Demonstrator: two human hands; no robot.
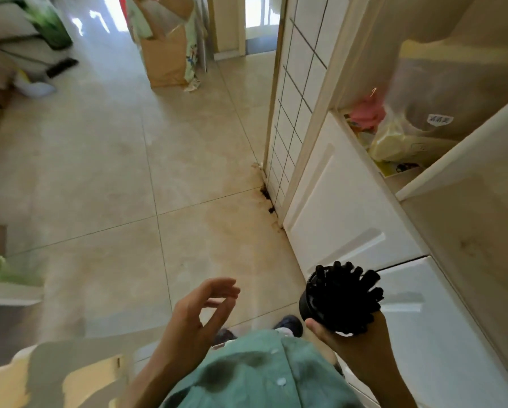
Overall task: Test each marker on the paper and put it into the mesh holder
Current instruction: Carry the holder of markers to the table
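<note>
Green shirt (pixel 255 375) fills the bottom of the view, buttons down the front, and dark shoes (pixel 289 325) peek out just past its hem on the tiled floor (pixel 114 187). Right beside that, the right hand (pixel 349 340) cups a black mesh holder (pixel 314 301) from underneath, fingers wrapped round its base, and the holder is crammed with black markers (pixel 352 287), caps fanning up and out toward the white cupboard door (pixel 344 207). Over on the other side, the left hand (pixel 199 310) floats free in front of the body, fingers loosely spread and gently curved, holding nothing at all.

No paper shows anywhere, and no counter either, so by the look of it the person is on foot, carrying the loaded holder across the room. Whether these markers are tested already, I cannot tell from here. The job right now is a clean carry: keep the holder upright, because that bundle leans outward and a tilt could spill it. Bringing the free hand in beside the rim would steady things nicely.

Further out, the door frame (pixel 276 113) meets the floor at a dark, stained corner. Above the cupboard, an open shelf (pixel 405 175) holds plastic bags (pixel 394 139), one pink, one yellowish. Way back, a brown paper bag (pixel 164 60) stands on the tiles near a bright doorway, and something green sits blurred at far left.
</note>
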